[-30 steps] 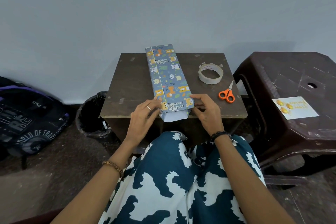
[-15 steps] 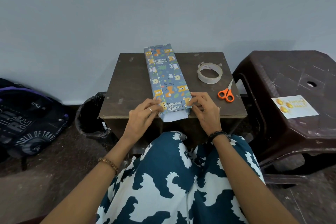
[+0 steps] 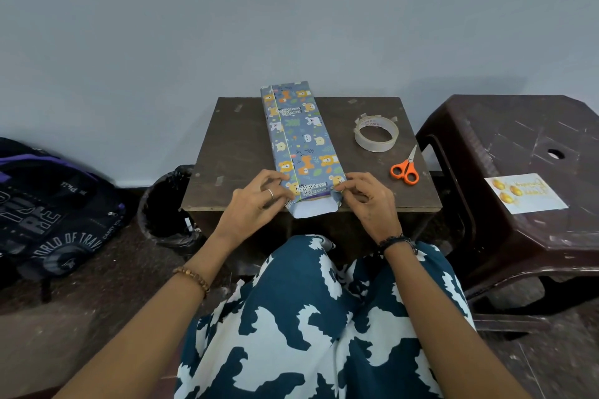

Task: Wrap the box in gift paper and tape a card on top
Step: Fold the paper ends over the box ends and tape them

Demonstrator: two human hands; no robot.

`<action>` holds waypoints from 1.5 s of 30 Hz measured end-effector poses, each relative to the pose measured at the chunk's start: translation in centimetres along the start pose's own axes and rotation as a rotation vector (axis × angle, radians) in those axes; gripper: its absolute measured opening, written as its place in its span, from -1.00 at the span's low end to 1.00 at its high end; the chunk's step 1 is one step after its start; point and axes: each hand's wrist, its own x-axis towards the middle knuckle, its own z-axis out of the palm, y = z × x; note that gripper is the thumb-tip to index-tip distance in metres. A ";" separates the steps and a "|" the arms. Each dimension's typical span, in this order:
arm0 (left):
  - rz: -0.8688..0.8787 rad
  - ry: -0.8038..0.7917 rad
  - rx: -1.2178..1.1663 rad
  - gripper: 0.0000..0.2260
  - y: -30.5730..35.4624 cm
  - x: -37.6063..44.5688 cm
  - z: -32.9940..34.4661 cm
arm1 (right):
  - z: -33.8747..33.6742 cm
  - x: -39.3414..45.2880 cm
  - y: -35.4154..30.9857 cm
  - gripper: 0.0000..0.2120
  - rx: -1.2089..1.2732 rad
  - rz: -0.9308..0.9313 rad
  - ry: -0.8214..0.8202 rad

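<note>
A long narrow box wrapped in blue animal-print gift paper (image 3: pixel 301 136) lies lengthwise on the small brown table (image 3: pixel 233 152). Its near end sticks past the table's front edge, where a white paper flap (image 3: pixel 312 209) hangs open. My left hand (image 3: pixel 256 199) presses the left side of the near end with curled fingers. My right hand (image 3: pixel 366 201) pinches the right side fold of the paper. A white card with gold ornaments (image 3: pixel 525 193) lies on the dark plastic stool (image 3: pixel 518 126) at the right.
A roll of clear tape (image 3: pixel 376 133) and orange-handled scissors (image 3: pixel 405 167) lie on the table's right half. A black bin (image 3: pixel 165 204) stands left of the table, a dark backpack (image 3: pixel 48 210) further left. My patterned lap fills the foreground.
Both hands have closed in on the near end of the box; the right hand now pinches the side fold inward. The box has barely moved.
</note>
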 end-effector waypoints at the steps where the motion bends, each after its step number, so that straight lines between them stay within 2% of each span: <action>1: 0.010 -0.011 0.012 -0.89 0.0 0.1 -0.1 | 0.0 0.0 0.0 -0.86 0.003 0.000 -0.006; 9: 0.037 -0.067 0.029 -0.89 0.0 0.3 -0.9 | 0.0 -0.3 -0.4 -0.88 0.020 -0.031 0.003; 14: -0.011 -0.005 0.085 -0.82 0.8 0.0 -0.2 | 0.1 -0.2 -0.3 -0.93 -0.009 -0.057 -0.006; 20: -0.067 0.003 0.102 -0.97 1.7 -0.1 0.3 | 0.3 -0.1 -0.3 -0.80 -0.093 -0.082 -0.012; 23: -0.094 0.001 0.090 -0.93 1.7 -0.1 0.2 | 0.2 0.0 -0.8 -0.90 -0.025 -0.038 -0.007; 24: -0.094 -0.003 0.078 -0.94 1.7 -0.2 0.3 | 0.2 0.0 -1.0 -0.84 -0.001 -0.004 0.003; 26: -0.077 -0.007 0.050 -0.94 1.6 -0.3 0.3 | 0.3 0.1 -1.2 -0.80 -0.008 0.008 0.020; 30: -0.040 0.007 0.041 -0.82 1.4 -0.3 0.4 | 0.5 0.1 -1.2 -0.88 -0.015 -0.034 0.045; 36: -0.011 0.041 0.048 -0.83 0.5 -0.7 1.3 | 0.7 0.2 -0.1 -0.83 0.052 -0.031 0.073; 39: 0.004 0.033 0.081 -0.75 0.4 -1.1 1.7 | 0.6 0.3 -0.1 -0.84 0.047 -0.038 0.086; 45: 0.053 0.040 0.213 -0.84 1.5 -1.0 1.3 | 0.2 0.4 -0.1 -0.82 -0.027 -0.026 0.035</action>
